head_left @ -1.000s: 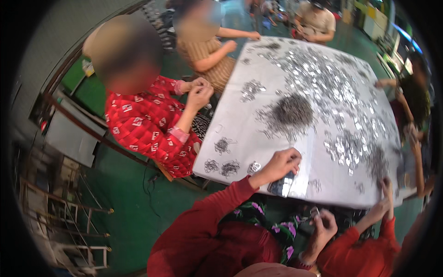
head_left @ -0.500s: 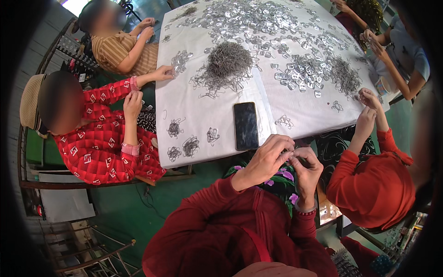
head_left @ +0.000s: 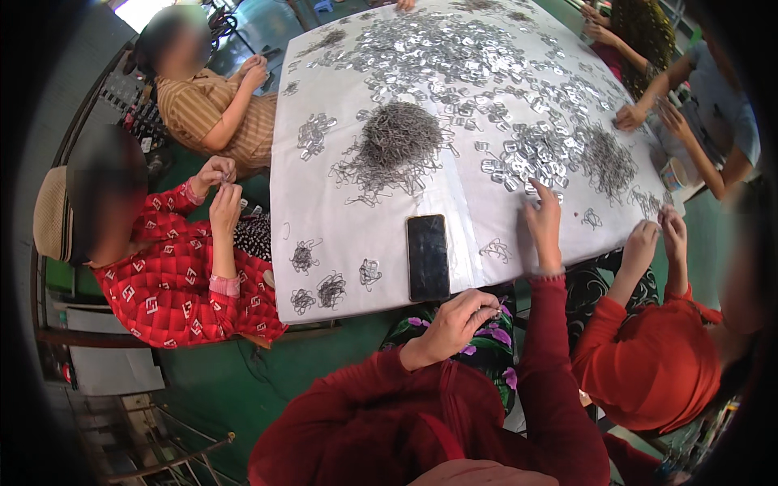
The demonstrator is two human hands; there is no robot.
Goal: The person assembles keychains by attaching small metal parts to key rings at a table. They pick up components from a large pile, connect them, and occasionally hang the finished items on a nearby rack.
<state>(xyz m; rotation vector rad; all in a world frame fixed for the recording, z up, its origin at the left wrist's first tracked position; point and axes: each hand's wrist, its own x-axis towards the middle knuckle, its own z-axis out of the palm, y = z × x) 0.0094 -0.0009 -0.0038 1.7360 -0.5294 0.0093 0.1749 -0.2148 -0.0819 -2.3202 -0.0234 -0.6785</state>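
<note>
My right hand (head_left: 544,227) reaches over the table with its fingers apart, the fingertips at the near edge of a heap of small flat silver tabs with openings in them (head_left: 531,154). Nothing shows in its grasp. Over my lap, just off the table's front edge, my left hand (head_left: 450,327) is closed in a pinch. Whatever lies between its thumb and finger is too small to make out. Between the two hands a few bent wire hooks (head_left: 495,250) lie on the white cloth. A black phone (head_left: 428,257) rests flat beyond my left hand.
A tall heap of wire hooks (head_left: 401,136) stands mid-table, with a wide spread of silver tabs behind it. Small hook bunches (head_left: 331,290) lie at the near left. Co-workers sit around the white-covered table (head_left: 365,219), one in red (head_left: 656,356) close on my right.
My right hand has left my left hand and stretched forward to the silver tabs. My left hand stays pinched, slightly lower in view. The red-patterned co-worker's hand has drawn back from the table.
</note>
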